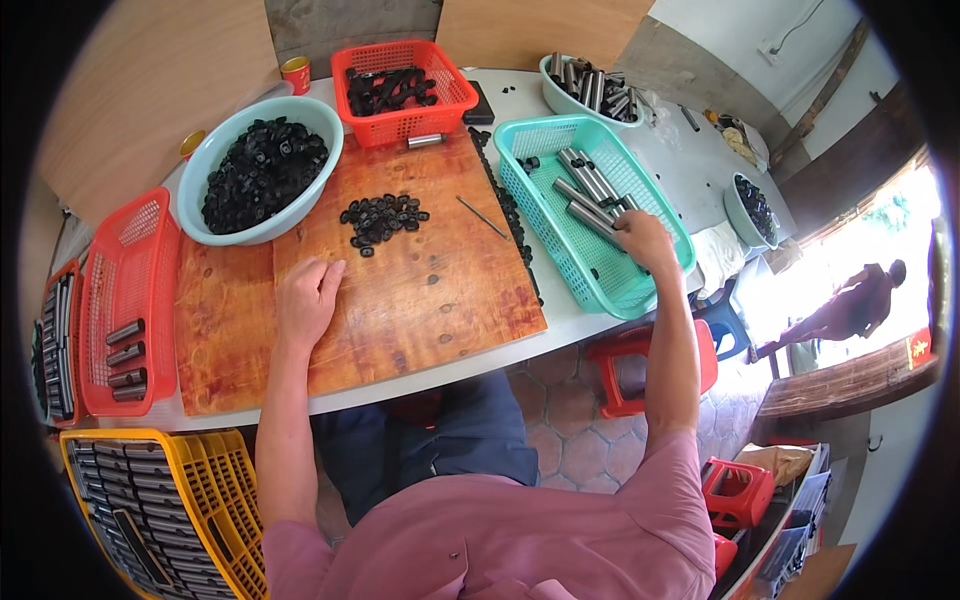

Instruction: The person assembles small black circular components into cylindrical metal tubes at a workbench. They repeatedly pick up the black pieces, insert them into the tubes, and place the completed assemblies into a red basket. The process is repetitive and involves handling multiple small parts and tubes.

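A red basket (pixel 130 300) with a few dark metal tubes sits well to the left of the left hand (pixel 308 298), which lies flat and empty, fingers spread, on the wooden board (pixel 420 290). Just ahead of its fingertips is a small heap of black rings (pixel 380 220). Farther right, the right hand (pixel 645 240) reaches into the teal basket (pixel 640 290), fingers curled around one metal tube (pixel 597 218); more tubes lie just beyond it. White table (pixel 690 170), tiled floor (pixel 580 450) below
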Demonstrator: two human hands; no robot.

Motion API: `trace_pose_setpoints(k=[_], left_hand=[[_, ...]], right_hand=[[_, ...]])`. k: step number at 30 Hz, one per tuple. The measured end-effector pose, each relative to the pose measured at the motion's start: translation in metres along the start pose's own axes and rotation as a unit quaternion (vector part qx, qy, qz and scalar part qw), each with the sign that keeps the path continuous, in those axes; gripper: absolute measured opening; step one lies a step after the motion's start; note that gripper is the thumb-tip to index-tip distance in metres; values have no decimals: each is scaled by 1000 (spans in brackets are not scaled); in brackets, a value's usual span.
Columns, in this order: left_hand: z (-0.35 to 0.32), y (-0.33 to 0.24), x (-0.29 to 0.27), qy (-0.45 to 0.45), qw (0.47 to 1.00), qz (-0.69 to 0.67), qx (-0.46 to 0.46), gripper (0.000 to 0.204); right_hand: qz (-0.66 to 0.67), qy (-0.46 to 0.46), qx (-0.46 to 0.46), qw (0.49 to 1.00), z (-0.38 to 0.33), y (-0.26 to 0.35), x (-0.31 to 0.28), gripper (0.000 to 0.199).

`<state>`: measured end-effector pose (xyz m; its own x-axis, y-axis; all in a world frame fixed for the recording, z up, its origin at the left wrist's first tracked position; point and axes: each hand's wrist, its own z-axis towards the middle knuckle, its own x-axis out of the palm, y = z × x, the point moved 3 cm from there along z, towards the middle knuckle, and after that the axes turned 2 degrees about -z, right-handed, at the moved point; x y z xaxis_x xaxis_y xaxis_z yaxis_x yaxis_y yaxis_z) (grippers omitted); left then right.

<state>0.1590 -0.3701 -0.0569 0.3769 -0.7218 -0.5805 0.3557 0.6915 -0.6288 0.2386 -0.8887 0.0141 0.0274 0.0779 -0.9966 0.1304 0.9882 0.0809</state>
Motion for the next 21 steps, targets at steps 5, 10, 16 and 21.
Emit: trace_pose_setpoints(k=[5,10,16,21], left_hand=[[0,3,-2,-1,1000,7,-5,36],[-1,5,-2,-5,1000,3,-5,36],[0,4,-2,3,1000,1,-6,36],[-3,11,1,1,1000,2,7,38]], right_hand=[[-67,53,-5,996,23,3,26,25],[-60,71,-11,996,24,21,17,26],[-63,145,-8,987,23,25,32,36],[-82,142,-45,986,20,26,38,42]])
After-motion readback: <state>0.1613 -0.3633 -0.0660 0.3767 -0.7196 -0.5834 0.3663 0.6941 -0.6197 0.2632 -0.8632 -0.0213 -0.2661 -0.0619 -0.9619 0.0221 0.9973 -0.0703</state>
